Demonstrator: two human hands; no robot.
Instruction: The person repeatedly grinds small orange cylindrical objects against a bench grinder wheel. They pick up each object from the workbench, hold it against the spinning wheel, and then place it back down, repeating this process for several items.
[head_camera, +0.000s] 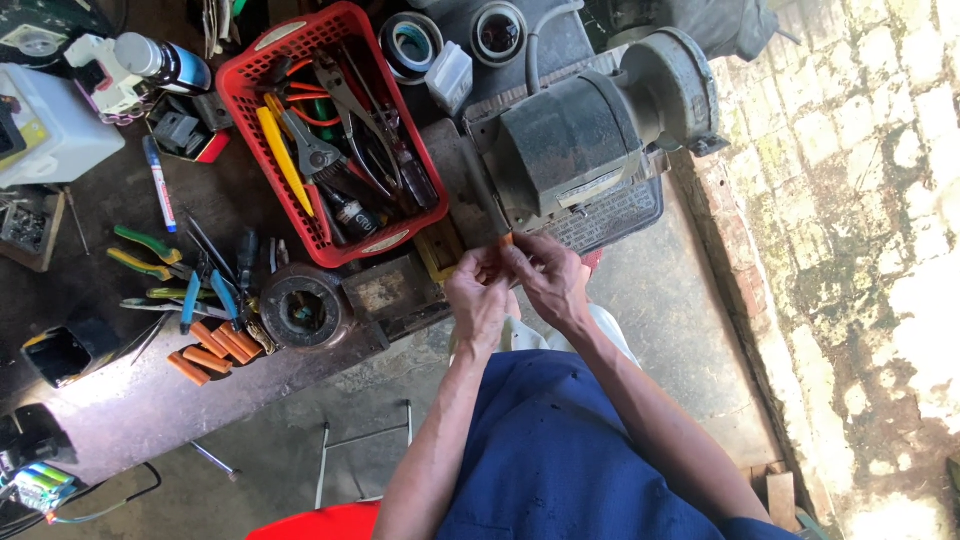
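Item: small orange piece (507, 240), pinched between both hands just beside the front of a grimy electric motor (565, 150) at the table (150, 400) edge. Left hand (478, 300): fingers pressed together on it. Right hand (548, 278): fingers pinching it likewise. Handling, judged: light, small, mostly hidden; stiffness cannot be told; best held by fingertips. Nearby: red tool basket (335, 40) with pliers; orange cylinders (212, 350).

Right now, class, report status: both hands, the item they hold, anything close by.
Left hand and right hand pinch small orange piece together. Dusty grey electric motor directly ahead. Red plastic tool basket alongside.
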